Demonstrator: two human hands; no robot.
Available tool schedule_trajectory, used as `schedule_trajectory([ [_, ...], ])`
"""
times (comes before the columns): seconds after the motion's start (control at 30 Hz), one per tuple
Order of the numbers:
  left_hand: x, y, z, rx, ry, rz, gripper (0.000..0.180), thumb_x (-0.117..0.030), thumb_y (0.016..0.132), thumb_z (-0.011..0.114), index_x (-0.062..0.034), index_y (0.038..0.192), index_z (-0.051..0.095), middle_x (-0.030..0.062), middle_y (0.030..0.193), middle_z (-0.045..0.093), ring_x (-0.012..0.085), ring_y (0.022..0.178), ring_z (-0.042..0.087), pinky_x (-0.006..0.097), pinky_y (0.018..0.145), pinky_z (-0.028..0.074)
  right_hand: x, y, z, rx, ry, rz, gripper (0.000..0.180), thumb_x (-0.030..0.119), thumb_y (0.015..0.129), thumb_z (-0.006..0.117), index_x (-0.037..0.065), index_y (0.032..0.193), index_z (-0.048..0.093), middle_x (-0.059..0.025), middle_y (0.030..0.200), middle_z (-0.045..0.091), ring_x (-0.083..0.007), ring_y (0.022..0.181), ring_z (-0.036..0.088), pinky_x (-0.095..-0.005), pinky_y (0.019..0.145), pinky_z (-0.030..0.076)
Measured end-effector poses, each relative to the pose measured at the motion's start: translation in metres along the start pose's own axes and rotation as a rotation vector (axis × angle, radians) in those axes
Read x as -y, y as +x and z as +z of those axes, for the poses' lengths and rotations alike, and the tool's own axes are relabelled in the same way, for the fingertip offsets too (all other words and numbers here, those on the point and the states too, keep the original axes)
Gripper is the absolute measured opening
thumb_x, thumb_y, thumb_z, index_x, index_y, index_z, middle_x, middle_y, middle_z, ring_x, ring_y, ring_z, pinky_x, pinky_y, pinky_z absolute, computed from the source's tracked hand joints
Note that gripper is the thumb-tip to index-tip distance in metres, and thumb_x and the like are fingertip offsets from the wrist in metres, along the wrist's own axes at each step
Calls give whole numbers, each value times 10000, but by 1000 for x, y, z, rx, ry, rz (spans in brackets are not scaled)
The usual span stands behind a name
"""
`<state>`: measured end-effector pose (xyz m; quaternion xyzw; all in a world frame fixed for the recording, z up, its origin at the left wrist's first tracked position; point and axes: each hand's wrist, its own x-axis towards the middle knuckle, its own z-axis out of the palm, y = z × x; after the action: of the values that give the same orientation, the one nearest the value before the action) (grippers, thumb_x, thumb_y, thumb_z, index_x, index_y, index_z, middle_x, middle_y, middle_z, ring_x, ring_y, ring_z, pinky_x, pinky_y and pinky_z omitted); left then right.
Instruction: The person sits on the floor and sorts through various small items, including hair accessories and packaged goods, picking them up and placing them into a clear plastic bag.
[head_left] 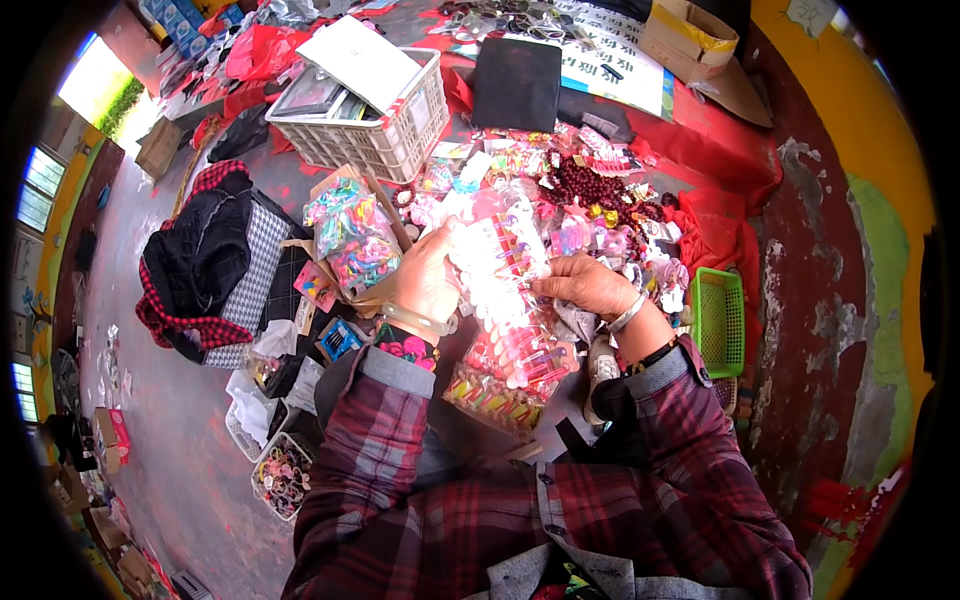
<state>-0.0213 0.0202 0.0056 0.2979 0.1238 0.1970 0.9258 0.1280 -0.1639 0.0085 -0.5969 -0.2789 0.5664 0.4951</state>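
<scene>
A strip of shiny clear packets (495,265) with small pink and red pieces inside stretches between my hands; glare washes out its middle. My left hand (430,275) grips its left edge, thumb on top. With thumb and fingers pinched, my right hand (588,286) has hold of the right edge. Just below lie more pink-red packets (520,350), over a pack with a colourful zigzag pattern (490,398). Left of my left hand stands an open carton (385,205) with bags of multicoloured small pieces (350,235). What the packets contain is too small to name.
Beyond my hands spreads a heap of packaged trinkets and dark red beads (590,185). A white plastic crate (375,140) stands behind the carton. At right is a green basket (717,320); at left, a black and red checked garment (200,250) and a small basket of hair ties (283,475).
</scene>
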Motion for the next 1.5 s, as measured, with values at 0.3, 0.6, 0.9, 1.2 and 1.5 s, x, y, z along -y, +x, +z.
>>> schedule_trajectory([
  [0.3, 14, -9, 33, 23, 110, 69, 378, -154, 920, 512, -25, 1263, 419, 53, 1110, 549, 157, 1010, 549, 308, 836, 473, 5, -5, 5, -43, 135, -31, 268, 176, 850, 638, -27, 1025, 630, -53, 909, 657, -114, 822, 591, -249, 748, 469],
  [0.6, 16, -3, 17, -86, 134, 53, 267, -41, 905, 479, -17, 1170, 492, 65, 1033, 596, 153, 903, 609, 292, 781, 523, 36, -30, -34, -524, 465, -227, 198, 213, 868, 604, 24, 927, 610, -59, 827, 640, -147, 741, 621, -279, 679, 505],
  [0.9, 40, -3, 13, 92, 145, -212, 303, -17, 905, 452, 11, 1206, 462, 121, 1103, 575, 213, 988, 596, 345, 845, 510, 38, -25, -4, -234, 682, -552, 310, 27, 774, 558, -3, 1082, 561, -129, 1085, 598, -215, 1006, 572, -338, 940, 428],
  [1.2, 47, -8, 21, 88, 256, -222, 269, -31, 914, 457, 7, 1179, 481, 101, 1059, 585, 175, 922, 603, 312, 805, 511, 25, -11, 6, -767, -289, -784, 114, 9, 819, 606, 33, 921, 652, 0, 762, 601, -82, 746, 560, -235, 670, 457],
  [1.5, 57, 1, 9, 85, 826, 145, 410, 35, 879, 413, 15, 1288, 392, 104, 1170, 563, 140, 1039, 550, 252, 894, 427, 22, -10, -7, -620, 487, -416, 69, 149, 900, 542, 84, 899, 567, 32, 691, 538, -49, 573, 501, -190, 458, 388],
])
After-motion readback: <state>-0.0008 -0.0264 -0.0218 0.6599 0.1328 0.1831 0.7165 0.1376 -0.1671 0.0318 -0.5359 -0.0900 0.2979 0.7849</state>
